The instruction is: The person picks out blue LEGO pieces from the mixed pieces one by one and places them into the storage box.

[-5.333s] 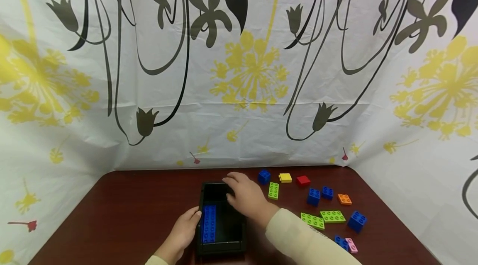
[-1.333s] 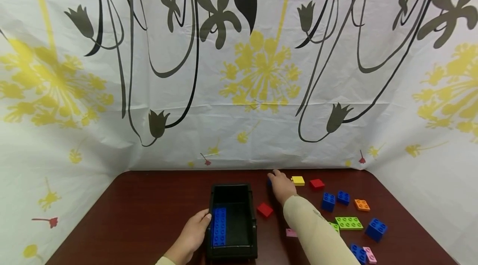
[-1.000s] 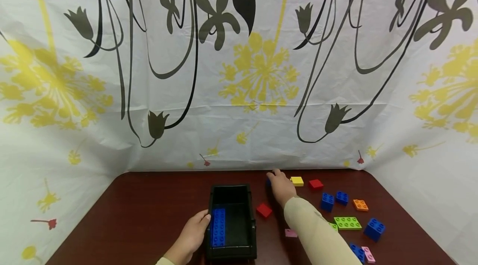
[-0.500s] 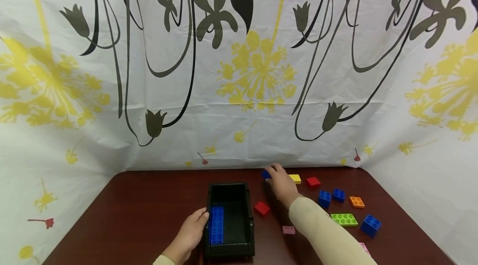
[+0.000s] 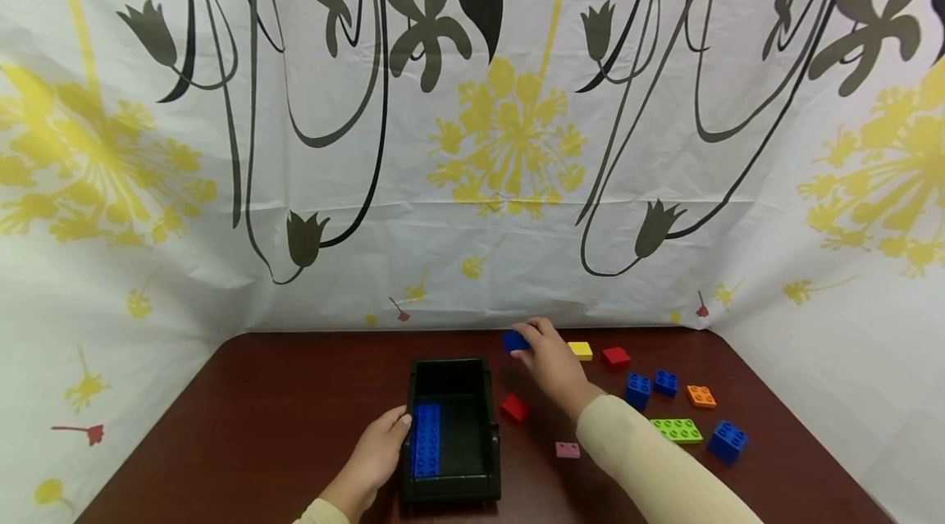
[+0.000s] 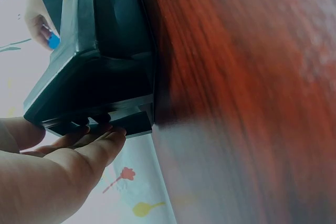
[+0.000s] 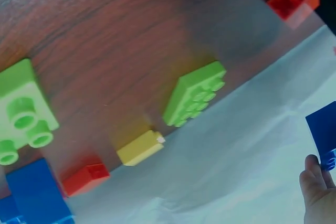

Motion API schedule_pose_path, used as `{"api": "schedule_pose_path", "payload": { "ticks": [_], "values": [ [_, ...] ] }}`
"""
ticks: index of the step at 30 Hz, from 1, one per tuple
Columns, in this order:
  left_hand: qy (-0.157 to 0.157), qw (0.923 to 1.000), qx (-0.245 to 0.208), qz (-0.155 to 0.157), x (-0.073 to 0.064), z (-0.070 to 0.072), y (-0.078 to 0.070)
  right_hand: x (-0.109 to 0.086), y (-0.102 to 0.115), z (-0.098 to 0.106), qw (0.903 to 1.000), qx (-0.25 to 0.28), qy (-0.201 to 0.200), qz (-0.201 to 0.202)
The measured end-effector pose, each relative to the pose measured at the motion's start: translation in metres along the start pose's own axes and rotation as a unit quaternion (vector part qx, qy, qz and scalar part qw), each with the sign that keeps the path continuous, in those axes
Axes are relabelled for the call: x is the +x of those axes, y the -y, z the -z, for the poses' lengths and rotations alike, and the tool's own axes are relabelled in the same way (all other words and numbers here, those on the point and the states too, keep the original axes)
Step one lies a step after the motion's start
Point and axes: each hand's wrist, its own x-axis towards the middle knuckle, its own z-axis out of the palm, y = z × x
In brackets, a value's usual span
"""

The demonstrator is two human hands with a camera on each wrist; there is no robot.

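Observation:
My left hand (image 5: 375, 446) grips the left wall of a black plastic bin (image 5: 452, 487), thumb at the rim; in the left wrist view its fingers (image 6: 107, 148) lie beneath the bin's ledge. Inside, along the left wall, sits a long blue studded piece (image 5: 426, 440). At the back of the table my right hand (image 5: 550, 356) pinches a blue building brick (image 5: 514, 340) between thumb and fingers. The right wrist view has this blue brick (image 7: 323, 129) against the cloth, apart from the table. A red brick (image 5: 514, 408) lies just right of the bin.
Loose bricks lie rightward: pink (image 5: 568, 450), yellow (image 5: 580, 351), red (image 5: 616, 357), orange (image 5: 701, 396), blue (image 5: 728, 442) and a green plate (image 5: 675, 430). Another green plate (image 7: 194, 93) shows in the right wrist view. A patterned cloth (image 5: 443, 262) hangs behind the table (image 5: 295, 409).
My right hand left the bin's far end, reached the blue brick at the back, and has raised it slightly leftward. My left hand stays on the bin.

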Motion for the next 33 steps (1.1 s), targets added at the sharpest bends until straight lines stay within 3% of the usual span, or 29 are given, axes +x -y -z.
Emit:
{"api": "schedule_pose_path", "payload": {
  "ticks": [15,25,33],
  "values": [
    [-0.001,1.0,-0.005,0.004,0.0,0.0,0.0,-0.009,0.034,0.024,0.9982,-0.029,0.012,0.052],
    [-0.001,1.0,-0.003,-0.001,0.0,0.0,-0.001,-0.015,0.058,0.032,0.9902,-0.063,-0.003,0.125],
    [-0.001,1.0,-0.003,0.0,0.0,-0.001,-0.001,-0.022,0.08,0.035,0.9822,-0.062,0.039,0.173]
  ]
}}
